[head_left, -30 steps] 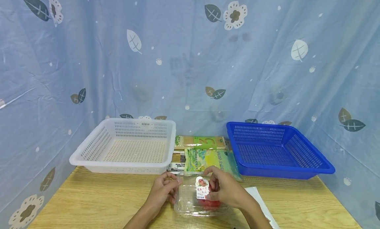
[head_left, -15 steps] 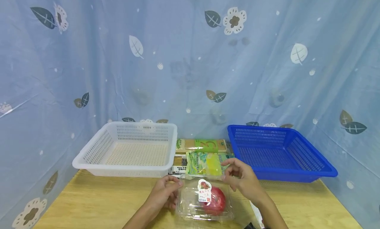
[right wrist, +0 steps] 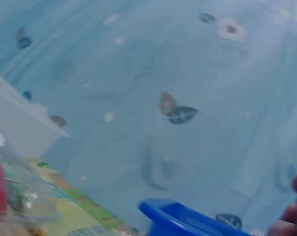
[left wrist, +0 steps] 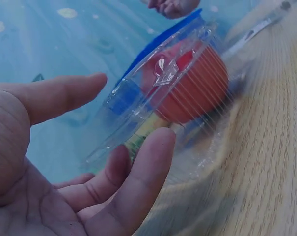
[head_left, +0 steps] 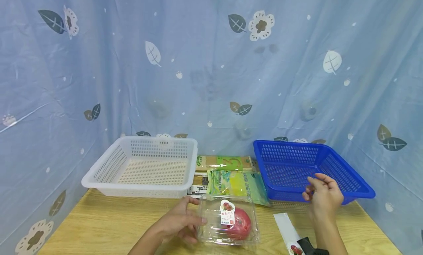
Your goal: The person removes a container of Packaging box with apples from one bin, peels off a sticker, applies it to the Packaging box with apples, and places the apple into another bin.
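A clear plastic clamshell box [head_left: 211, 231] stands on the wooden table with its lid down. Inside its right half lies a round, smooth red fruit [head_left: 242, 223], also seen through the plastic in the left wrist view [left wrist: 200, 86]. On the lid is a white label [head_left: 227, 212] with a red fruit picture and writing. My left hand [head_left: 180, 222] is at the box's left side, thumb and fingers spread around nothing. Raised in front of the blue basket, my right hand [head_left: 325, 200] has loosely bent fingers and holds nothing visible.
A white basket [head_left: 138, 189] stands back left, a blue basket [head_left: 274, 192] back right. Between them lie a yellow-green packet [head_left: 238, 183], a noodle-like pack [head_left: 228, 162] and a printed pack [head_left: 199, 181]. A white label strip [head_left: 285, 225] lies right of the box.
My right hand has left the lid's label and swung right, up to the blue basket. The left hand's fingers have loosened from the box edge. The box has barely moved.
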### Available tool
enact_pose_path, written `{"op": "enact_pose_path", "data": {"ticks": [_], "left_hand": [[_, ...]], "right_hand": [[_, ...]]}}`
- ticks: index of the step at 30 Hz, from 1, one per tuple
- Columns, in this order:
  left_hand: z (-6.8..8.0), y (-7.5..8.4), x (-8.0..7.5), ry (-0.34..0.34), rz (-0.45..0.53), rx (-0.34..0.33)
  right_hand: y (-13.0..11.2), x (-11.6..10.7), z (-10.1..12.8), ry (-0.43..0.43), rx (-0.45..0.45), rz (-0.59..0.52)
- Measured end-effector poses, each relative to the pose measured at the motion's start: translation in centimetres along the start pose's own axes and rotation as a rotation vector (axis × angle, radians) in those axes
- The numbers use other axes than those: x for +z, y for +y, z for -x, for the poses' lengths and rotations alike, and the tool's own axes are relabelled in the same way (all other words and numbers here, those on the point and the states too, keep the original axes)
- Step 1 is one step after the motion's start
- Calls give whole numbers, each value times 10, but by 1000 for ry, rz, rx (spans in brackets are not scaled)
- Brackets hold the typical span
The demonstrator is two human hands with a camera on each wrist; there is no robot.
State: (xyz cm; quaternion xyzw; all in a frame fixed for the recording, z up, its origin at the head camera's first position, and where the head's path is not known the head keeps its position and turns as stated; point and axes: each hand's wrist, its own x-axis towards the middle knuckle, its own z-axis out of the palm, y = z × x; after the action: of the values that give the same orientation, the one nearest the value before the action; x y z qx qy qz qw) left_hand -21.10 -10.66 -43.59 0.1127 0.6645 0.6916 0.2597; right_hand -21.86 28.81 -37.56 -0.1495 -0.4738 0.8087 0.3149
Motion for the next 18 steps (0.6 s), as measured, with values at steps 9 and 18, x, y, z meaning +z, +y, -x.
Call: {"op": "enact_pose_path", "data": {"ticks": [9, 18], "left_hand": [[-4, -7, 2, -16, 54, -15], [-4, -5, 3, -12, 111, -9]], "right_hand": [[5, -33, -24, 342, 6, -286], [18, -55, -40, 447, 208, -468]]}}
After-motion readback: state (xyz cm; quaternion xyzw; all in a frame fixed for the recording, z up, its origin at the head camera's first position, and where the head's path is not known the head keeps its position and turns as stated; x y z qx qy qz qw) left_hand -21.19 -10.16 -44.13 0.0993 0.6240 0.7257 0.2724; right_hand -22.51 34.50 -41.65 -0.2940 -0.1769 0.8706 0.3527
